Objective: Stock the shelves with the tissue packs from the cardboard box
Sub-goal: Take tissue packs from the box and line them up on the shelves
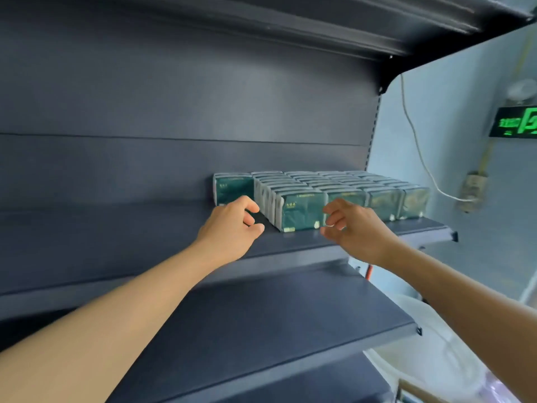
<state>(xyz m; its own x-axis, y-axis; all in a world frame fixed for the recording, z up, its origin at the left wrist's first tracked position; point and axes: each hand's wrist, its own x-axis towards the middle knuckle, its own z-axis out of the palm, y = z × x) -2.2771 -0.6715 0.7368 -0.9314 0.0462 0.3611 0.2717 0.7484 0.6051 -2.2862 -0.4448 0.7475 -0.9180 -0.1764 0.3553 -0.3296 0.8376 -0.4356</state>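
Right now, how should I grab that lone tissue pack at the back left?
Pinch the lone tissue pack by its two narrow sides, coming from the front: it stands upright against the back panel, with open shelf on its left.

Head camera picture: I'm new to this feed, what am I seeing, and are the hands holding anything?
This single view comes from a camera worn on a person's head, looking forward and down. No machine here: two bare arms reach toward a dark metal shelf. The tissue packs, green with white edges, stand in tight rows at its right end; one separate pack stands at the back left. The left hand and right hand hover before the rows, fingers loosely curled, holding nothing. The lower shelf shows no packs. A green lit sign hangs on the wall.
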